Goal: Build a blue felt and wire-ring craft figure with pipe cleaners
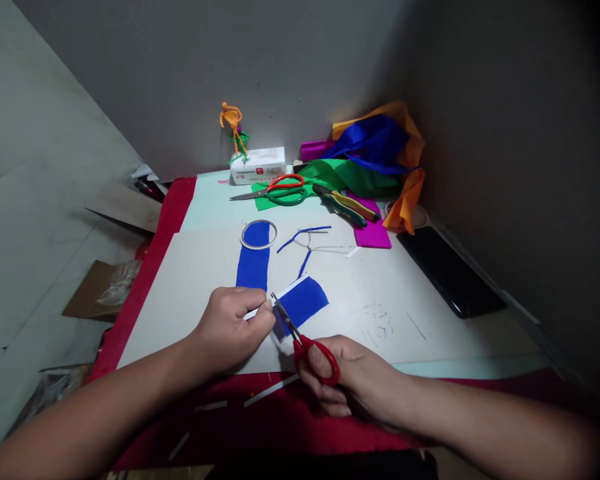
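Observation:
My left hand (pixel 237 323) is closed, thumb against forefinger, pinching a narrow white strip (pixel 251 313). In my right hand (pixel 337 373) are small red-handled scissors (pixel 300 340), fingers through the loops. Their blades point at my left fingertips and cross a blue paper piece (pixel 304 303) with a white band along its upper edge. Whether the pinched strip joins that band I cannot tell. Just beyond lies a longer blue strip (pixel 253 267) with a tape roll (pixel 243 243) on it. To its right rests a twisted wire figure (pixel 310 249), its limbs partly wrapped in blue.
Farther back are larger scissors (pixel 275 190), pliers (pixel 347 205), a white box (pixel 260 167) bearing an orange figure (pixel 233 123), and heaped coloured sheets (pixel 370 143). A black phone (pixel 450 272) lies at right. White scraps (pixel 270 390) lie on the red cloth (pixel 220 433) in front.

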